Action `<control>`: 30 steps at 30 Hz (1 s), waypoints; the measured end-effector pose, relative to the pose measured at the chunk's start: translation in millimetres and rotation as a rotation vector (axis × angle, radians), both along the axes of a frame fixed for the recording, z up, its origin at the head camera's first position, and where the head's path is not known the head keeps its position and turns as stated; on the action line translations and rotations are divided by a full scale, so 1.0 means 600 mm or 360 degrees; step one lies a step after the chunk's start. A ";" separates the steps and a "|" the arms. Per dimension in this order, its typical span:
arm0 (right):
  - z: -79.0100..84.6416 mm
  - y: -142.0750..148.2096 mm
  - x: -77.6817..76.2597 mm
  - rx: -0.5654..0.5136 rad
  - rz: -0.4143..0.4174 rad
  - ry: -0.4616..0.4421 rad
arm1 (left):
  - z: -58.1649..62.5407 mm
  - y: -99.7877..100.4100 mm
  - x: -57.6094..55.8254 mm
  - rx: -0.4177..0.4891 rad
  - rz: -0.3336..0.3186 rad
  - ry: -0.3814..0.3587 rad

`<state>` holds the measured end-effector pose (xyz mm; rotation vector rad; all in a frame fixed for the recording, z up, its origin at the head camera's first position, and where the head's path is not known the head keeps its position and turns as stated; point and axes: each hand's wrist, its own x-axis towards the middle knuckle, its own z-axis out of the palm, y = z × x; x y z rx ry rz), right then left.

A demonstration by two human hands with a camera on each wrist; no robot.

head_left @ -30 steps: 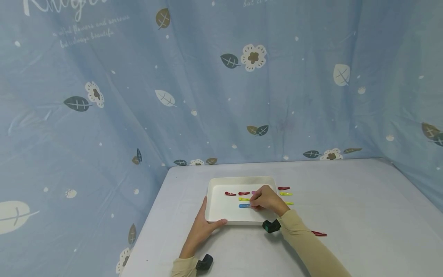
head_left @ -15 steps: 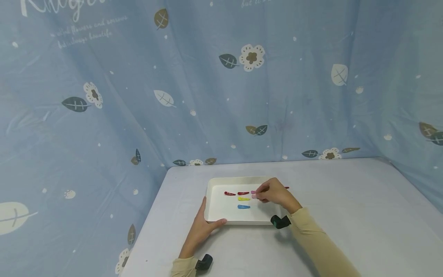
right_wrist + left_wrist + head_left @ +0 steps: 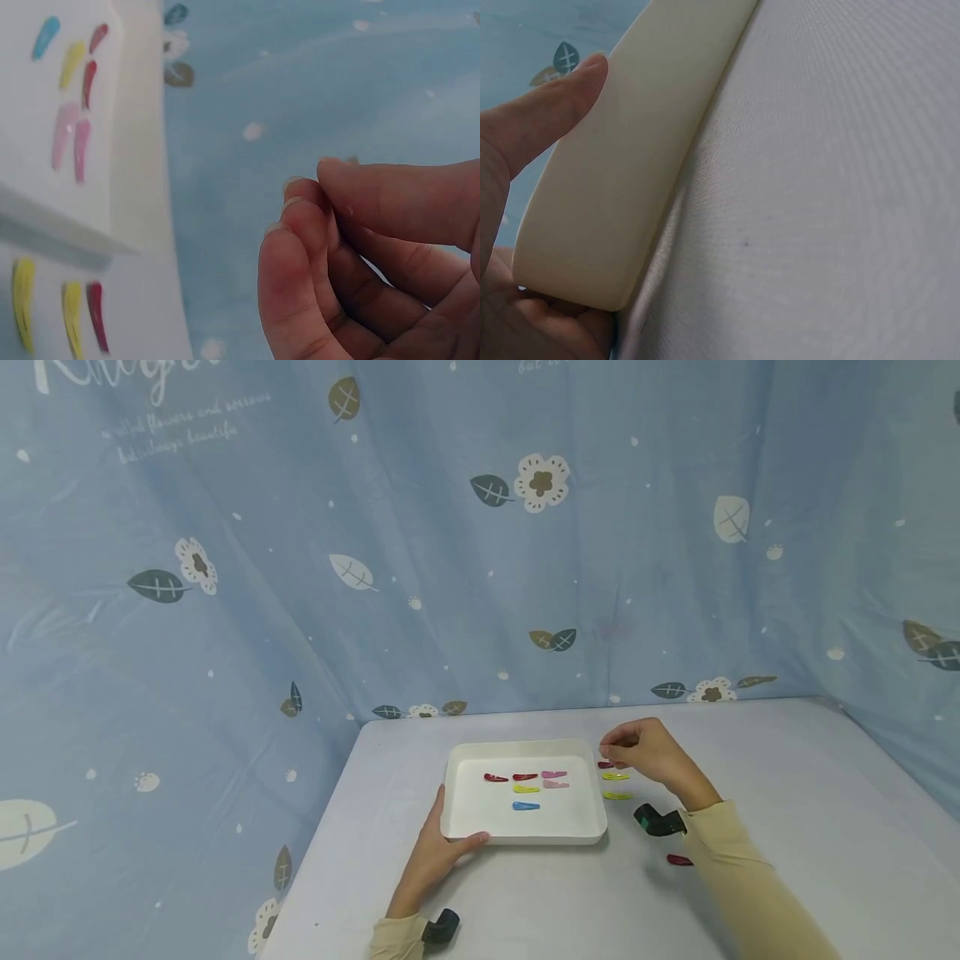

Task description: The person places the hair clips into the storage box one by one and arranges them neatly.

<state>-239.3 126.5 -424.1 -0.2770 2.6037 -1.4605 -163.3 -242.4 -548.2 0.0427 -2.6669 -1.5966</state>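
Observation:
My left hand (image 3: 435, 852) grips the near-left corner of a white tray (image 3: 510, 837), thumb on the front wall and fingers round the corner (image 3: 570, 300). Snap hair clips lie in the tray: a blue clip (image 3: 526, 806), a yellow clip (image 3: 527, 789), two red ones, a pink clip (image 3: 554, 774) and a paler pink clip (image 3: 557, 784) below it. Right of the tray, my right hand (image 3: 652, 756) hovers with loosely bent fingers, nothing visible between them. Its fingertips overlap a dark red clip (image 3: 606, 765) in the head view.
Two yellow hair clips, the upper clip (image 3: 616, 777) and the lower clip (image 3: 617, 796), lie on the white-covered table (image 3: 810, 793) beside the tray's right wall. Another red clip (image 3: 679, 860) lies nearer, partly behind the right sleeve. A blue patterned curtain (image 3: 420, 568) hangs behind.
My right hand has let go of the paler pink clip in the tray and moved right, out over the table clips. My left hand stays on the tray corner.

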 end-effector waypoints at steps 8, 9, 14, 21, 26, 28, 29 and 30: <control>0.009 0.059 0.024 0.0100 -0.0057 0.0076 | 0.000 -0.001 -0.002 0.0007 -0.0004 0.0000; 0.008 0.067 0.028 0.0106 -0.0059 0.0087 | 0.000 -0.001 -0.002 0.0008 -0.0005 0.0000; -0.001 0.099 0.050 0.0134 -0.0072 0.0133 | -0.003 -0.002 -0.003 -0.0009 -0.0002 -0.0001; -0.024 0.139 0.082 0.0162 -0.0073 0.0189 | -0.004 0.000 -0.001 -0.0009 0.0010 0.0000; -0.042 0.160 0.098 0.0194 -0.0084 0.0199 | -0.004 0.000 -0.001 -0.0028 0.0016 0.0008; -0.048 0.167 0.104 0.0203 -0.0085 0.0175 | -0.004 0.000 0.000 -0.0015 0.0021 0.0003; -0.051 0.170 0.107 0.0213 -0.0087 0.0161 | -0.003 0.001 0.000 -0.0005 0.0023 -0.0006; -0.053 0.172 0.109 0.0224 -0.0091 0.0149 | -0.003 0.001 -0.001 0.0002 0.0020 -0.0010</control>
